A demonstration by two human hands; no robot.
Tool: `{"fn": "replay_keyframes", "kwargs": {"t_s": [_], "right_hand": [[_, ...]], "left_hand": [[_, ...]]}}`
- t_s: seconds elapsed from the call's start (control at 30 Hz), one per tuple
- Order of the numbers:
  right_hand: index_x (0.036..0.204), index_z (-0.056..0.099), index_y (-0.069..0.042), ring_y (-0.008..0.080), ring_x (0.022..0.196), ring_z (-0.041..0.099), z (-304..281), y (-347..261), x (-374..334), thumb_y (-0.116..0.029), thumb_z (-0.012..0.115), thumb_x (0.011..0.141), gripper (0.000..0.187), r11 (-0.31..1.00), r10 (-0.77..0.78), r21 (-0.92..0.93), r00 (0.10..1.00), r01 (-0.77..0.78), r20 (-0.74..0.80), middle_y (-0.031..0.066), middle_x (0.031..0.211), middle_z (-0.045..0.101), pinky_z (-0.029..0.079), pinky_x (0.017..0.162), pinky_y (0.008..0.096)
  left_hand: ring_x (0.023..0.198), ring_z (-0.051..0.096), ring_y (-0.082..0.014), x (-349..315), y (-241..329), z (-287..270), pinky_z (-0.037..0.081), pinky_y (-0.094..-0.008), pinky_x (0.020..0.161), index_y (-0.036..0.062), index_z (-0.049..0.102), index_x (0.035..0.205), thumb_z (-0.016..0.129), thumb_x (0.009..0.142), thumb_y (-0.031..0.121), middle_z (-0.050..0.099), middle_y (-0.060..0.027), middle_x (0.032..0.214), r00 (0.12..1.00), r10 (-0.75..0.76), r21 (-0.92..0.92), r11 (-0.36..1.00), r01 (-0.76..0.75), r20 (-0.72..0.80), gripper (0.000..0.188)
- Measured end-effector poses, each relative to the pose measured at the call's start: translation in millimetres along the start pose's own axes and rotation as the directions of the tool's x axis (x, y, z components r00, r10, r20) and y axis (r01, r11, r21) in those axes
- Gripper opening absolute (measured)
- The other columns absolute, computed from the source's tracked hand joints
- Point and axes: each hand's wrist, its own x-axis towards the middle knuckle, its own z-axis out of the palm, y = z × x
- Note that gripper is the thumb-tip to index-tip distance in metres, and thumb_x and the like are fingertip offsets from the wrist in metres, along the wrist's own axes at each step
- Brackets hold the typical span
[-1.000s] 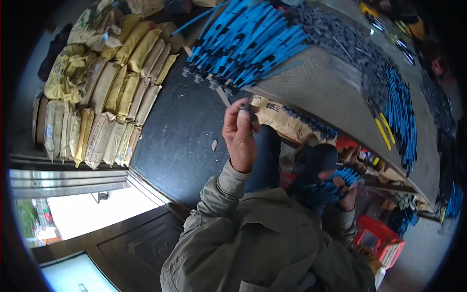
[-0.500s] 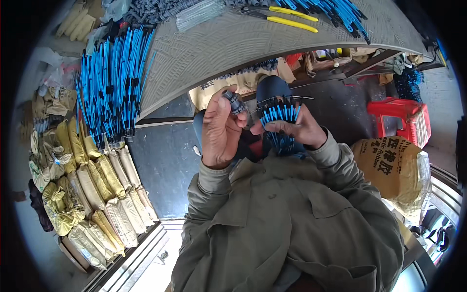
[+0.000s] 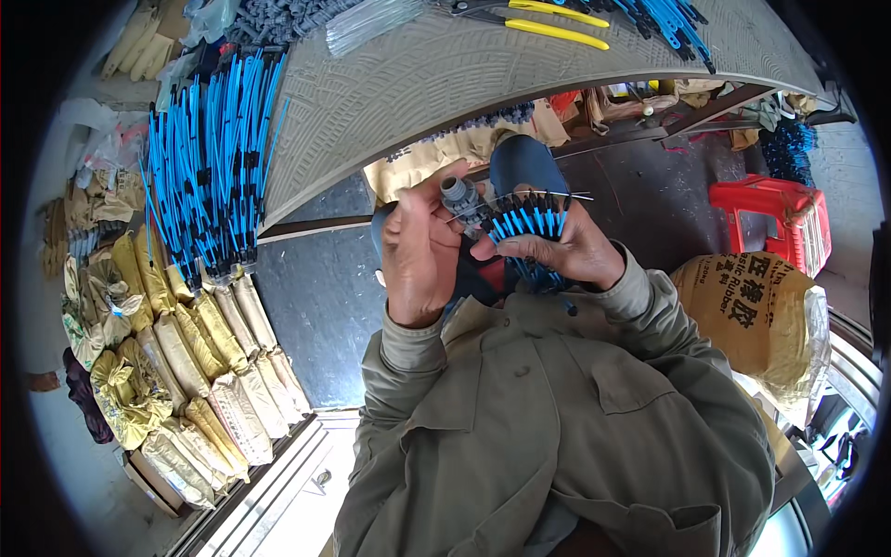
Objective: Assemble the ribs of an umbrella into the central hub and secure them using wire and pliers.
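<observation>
My left hand (image 3: 419, 255) pinches a small grey cylindrical cap (image 3: 457, 192) between thumb and fingers, just in front of my chest. My right hand (image 3: 566, 249) grips a fanned bundle of blue sticks with black tips (image 3: 531, 223); a thin metal pin pokes out sideways above them. The grey cap touches the left end of the bundle. Both hands sit below the edge of the grey patterned table (image 3: 445, 84).
A large pile of blue and black sticks (image 3: 212, 158) lies on the table's left. Yellow-handled pliers (image 3: 538, 23) lie at the far edge. Yellowish filled sacks (image 3: 186, 362) line the floor at left, a red plastic stool (image 3: 770, 218) and a tan sack (image 3: 752, 316) stand at right.
The view has swung round, so the table now curves across the top. Both hands have come together, the left bringing the grey cap against the bundle held in the right.
</observation>
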Motion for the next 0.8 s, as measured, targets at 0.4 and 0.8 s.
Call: {"fn": "replay_keyframes", "kwargs": {"t_s": [0.4,0.8], "right_hand": [[0.1,0.054,-0.001,0.0073,0.076,0.051,-2,5,-3,-0.014,0.066,0.083,0.025,0.984,0.076,0.172,0.99,-0.054,-0.123,0.0007,0.084,0.058,0.043,0.066,0.0238],[0.103,0.056,0.001,0.0075,0.079,0.06,-5,8,-1,-0.012,0.066,0.082,0.027,0.988,0.071,0.141,0.994,-0.059,-0.078,0.0053,0.086,0.066,0.048,0.07,0.0229]], "left_hand": [[0.085,0.056,-0.0101,-10,-17,21,0.048,-0.0225,0.071,-0.002,0.048,0.123,0.062,0.079,-0.008,0.06,-0.0099,0.103,0.961,0.276,0.334,0.906,-0.261,0.003,0.047],[0.088,0.056,-0.0107,-10,-10,21,0.049,-0.0235,0.071,-0.0036,0.047,0.124,0.061,0.081,-0.004,0.056,-0.0124,0.115,0.96,0.275,0.523,0.811,-0.263,0.057,0.046]]}}
